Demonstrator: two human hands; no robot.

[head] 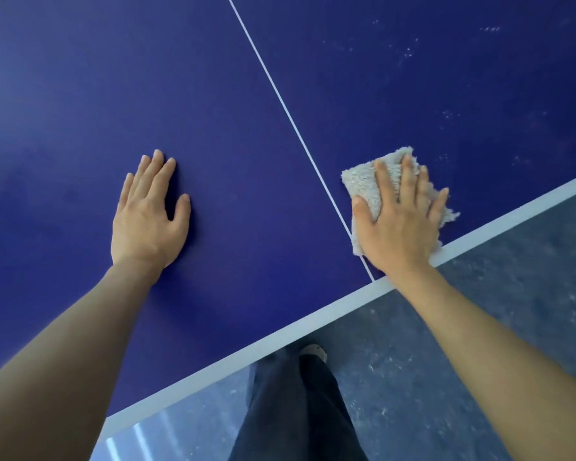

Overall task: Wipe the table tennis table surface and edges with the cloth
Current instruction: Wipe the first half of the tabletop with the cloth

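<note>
The blue table tennis table fills most of the view, with a thin white centre line and a white edge band running diagonally. A beige fluffy cloth lies folded on the surface just right of the centre line, close to the edge. My right hand presses flat on the cloth with straight, spread fingers. My left hand rests flat on the bare blue surface left of the centre line, holding nothing.
Pale dusty smudges dot the blue surface at the upper right. Below the table edge lies a grey speckled floor. My dark trouser leg and a shoe tip stand close against the edge.
</note>
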